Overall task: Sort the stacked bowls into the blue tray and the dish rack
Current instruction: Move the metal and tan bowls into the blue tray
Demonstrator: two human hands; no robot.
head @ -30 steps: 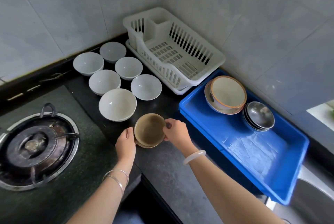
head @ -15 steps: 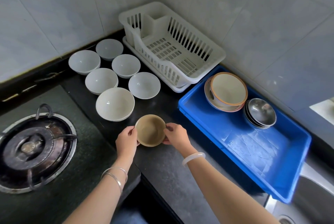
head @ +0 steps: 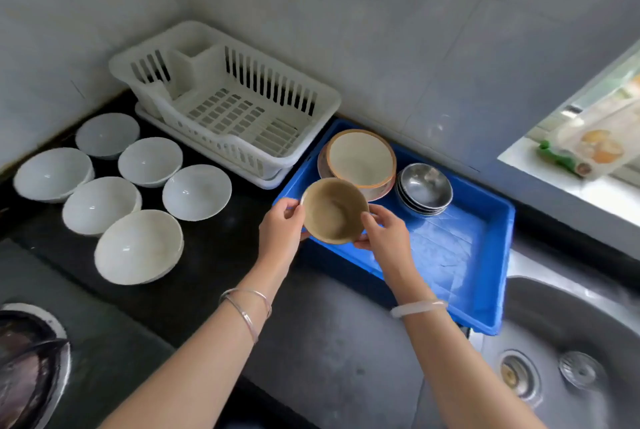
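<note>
Bowl (head: 334, 210), round, matte tan, gripped by left hand (head: 280, 228) and right hand (head: 384, 234).

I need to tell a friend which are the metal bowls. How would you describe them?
Find the blue tray beside the sink. At its far end, by the wall, two stacks sit side by side. The steel bowls are the right-hand stack: shiny grey metal, smaller than the cream, orange-rimmed bowl to their left.

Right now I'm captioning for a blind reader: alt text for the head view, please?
The left hand and right hand hold a brown bowl over the edge of the blue tray, beside a cream bowl and steel bowls inside it. Six white bowls and a dish rack stand further left.
</note>
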